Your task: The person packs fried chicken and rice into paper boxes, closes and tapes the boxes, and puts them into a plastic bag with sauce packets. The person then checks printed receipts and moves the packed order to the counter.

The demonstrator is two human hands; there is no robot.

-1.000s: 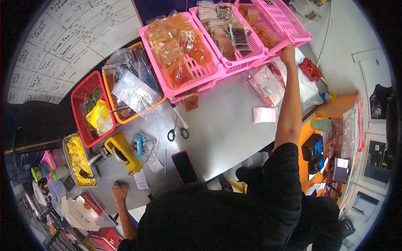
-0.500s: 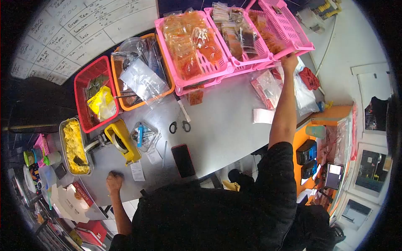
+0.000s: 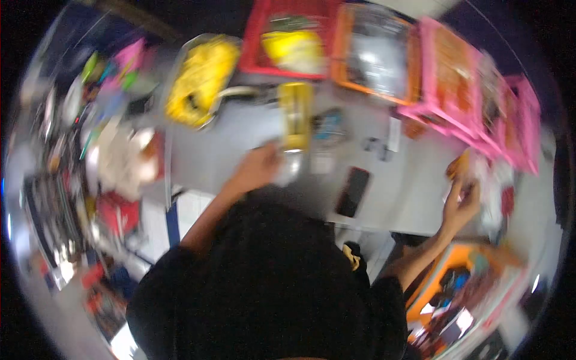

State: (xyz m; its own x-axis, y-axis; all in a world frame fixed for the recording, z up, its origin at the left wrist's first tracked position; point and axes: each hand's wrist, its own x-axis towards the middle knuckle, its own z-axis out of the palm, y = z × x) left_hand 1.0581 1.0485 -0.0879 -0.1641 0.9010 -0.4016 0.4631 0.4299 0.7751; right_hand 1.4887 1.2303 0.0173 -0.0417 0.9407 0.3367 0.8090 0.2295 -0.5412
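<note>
My left hand (image 3: 257,167) is blurred just below the yellow tape dispenser (image 3: 295,117). A whitish patch, perhaps a paper slip, shows beside its fingertips, and I cannot make out whether the hand grips it. My right hand (image 3: 463,201) is in front of the pink baskets (image 3: 474,135), fingers curled around what looks like a small orange packet (image 3: 458,165). Clear plastic bags (image 3: 493,192) lie just beside that hand. Between my hands a black phone (image 3: 353,192) rests on the grey table (image 3: 399,201), with scissors (image 3: 377,147) farther back.
Along the back stand a red basket (image 3: 249,57) and an orange basket (image 3: 342,78) with plastic packaging. A metal tray of yellow food (image 3: 201,78) sits at the left. An orange cabinet (image 3: 429,294) is below the right table edge.
My view has turned left. My right hand has left the far pink basket and come back toward me with a small orange packet. My left hand has moved up toward the tape dispenser.
</note>
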